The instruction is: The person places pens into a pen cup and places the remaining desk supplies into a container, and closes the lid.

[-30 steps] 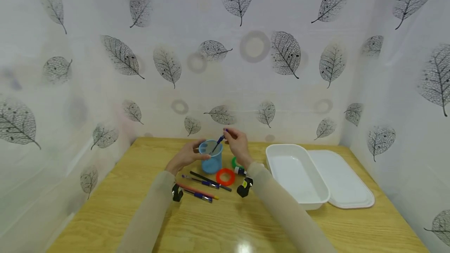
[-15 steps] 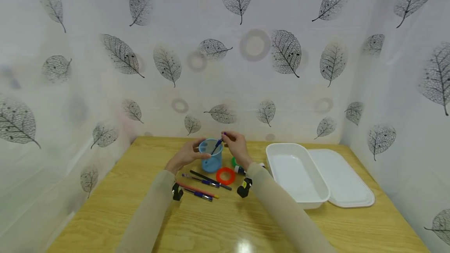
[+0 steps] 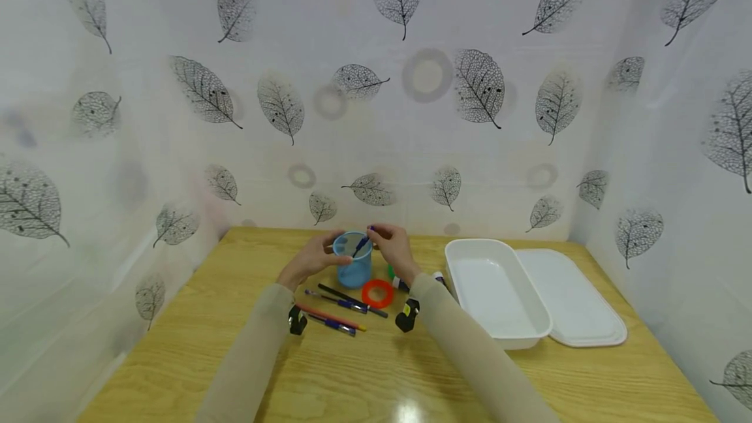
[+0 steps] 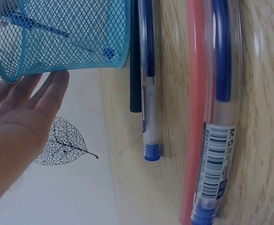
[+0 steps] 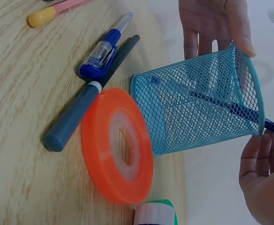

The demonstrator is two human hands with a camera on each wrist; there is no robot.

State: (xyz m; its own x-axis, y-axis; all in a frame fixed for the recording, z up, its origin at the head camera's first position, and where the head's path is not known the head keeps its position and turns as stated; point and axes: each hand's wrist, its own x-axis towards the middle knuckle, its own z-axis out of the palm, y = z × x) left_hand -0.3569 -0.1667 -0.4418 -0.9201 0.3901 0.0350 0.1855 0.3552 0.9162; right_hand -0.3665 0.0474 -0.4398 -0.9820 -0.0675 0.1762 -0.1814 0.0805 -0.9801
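A light blue mesh pen cup (image 3: 354, 274) stands at the back middle of the table. My left hand (image 3: 311, 258) holds it near the rim, thumb at the front and fingers behind. With my right hand (image 3: 397, 250) I pinch the top end of a blue pen (image 5: 240, 111). The pen slants down inside the cup, its lower end near the bottom in the right wrist view. In front of the cup lie a capped blue pen (image 3: 351, 306), a dark marker (image 5: 69, 117), a pink stick with a yellow end (image 4: 196, 93) and another blue pen (image 4: 216, 159).
An orange-red tape roll (image 5: 97, 154) lies right of the marker. Beside it are a white-capped item (image 5: 155, 214) and a green roll (image 3: 391, 271), partly hidden. A white tub (image 3: 531, 305) and its flat lid (image 3: 578, 299) sit on the right.
My right hand has lowered and moved slightly left, and the pen has gone deeper into the cup. The left hand stays on the cup.
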